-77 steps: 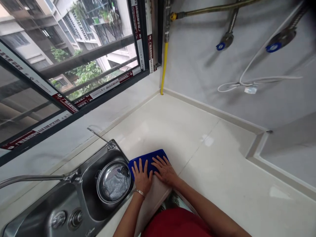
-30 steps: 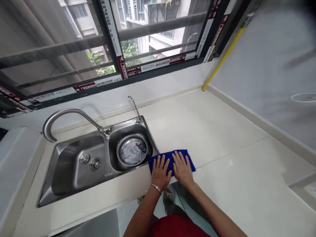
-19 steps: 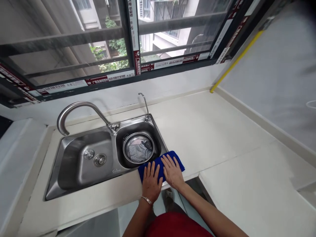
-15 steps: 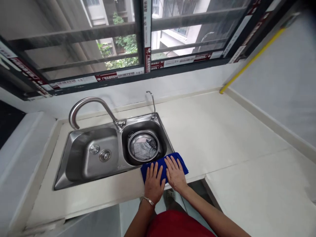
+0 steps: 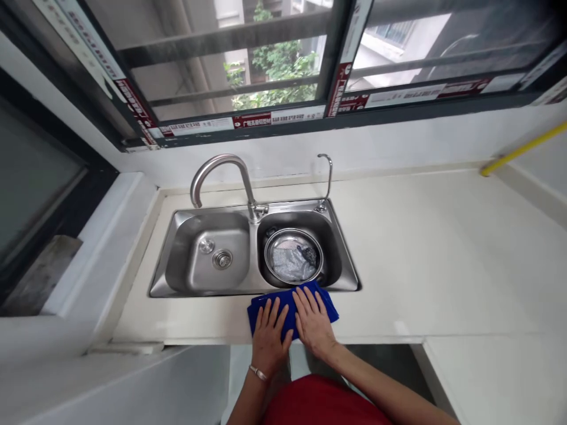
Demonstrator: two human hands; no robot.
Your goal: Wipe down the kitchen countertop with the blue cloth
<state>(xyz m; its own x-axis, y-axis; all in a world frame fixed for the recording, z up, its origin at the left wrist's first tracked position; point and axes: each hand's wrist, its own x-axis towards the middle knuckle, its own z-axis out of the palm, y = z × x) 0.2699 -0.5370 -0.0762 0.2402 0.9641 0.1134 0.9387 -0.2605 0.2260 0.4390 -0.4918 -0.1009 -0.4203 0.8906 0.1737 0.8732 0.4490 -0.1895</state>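
A folded blue cloth (image 5: 287, 302) lies on the cream countertop (image 5: 425, 254), on the strip between the steel sink (image 5: 195, 260) and the counter's front edge. My left hand (image 5: 269, 335) and my right hand (image 5: 313, 321) both press flat on the cloth, fingers stretched out and side by side. A thin bracelet circles my left wrist. Just beyond the cloth, a round steel strainer basket (image 5: 293, 257) sits in the sink's right basin with a grey cloth inside.
A curved faucet (image 5: 219, 177) and a slim second tap (image 5: 326, 177) rise behind the basins. A dark-framed window (image 5: 283, 112) runs along the back wall. A yellow pipe (image 5: 522, 150) stands at the far right corner. A white ledge (image 5: 101, 248) borders the sink's left.
Both hands have slid the blue cloth leftward along the counter front, from the open counter to the strip before the sink's right basin. The view swung left with them.
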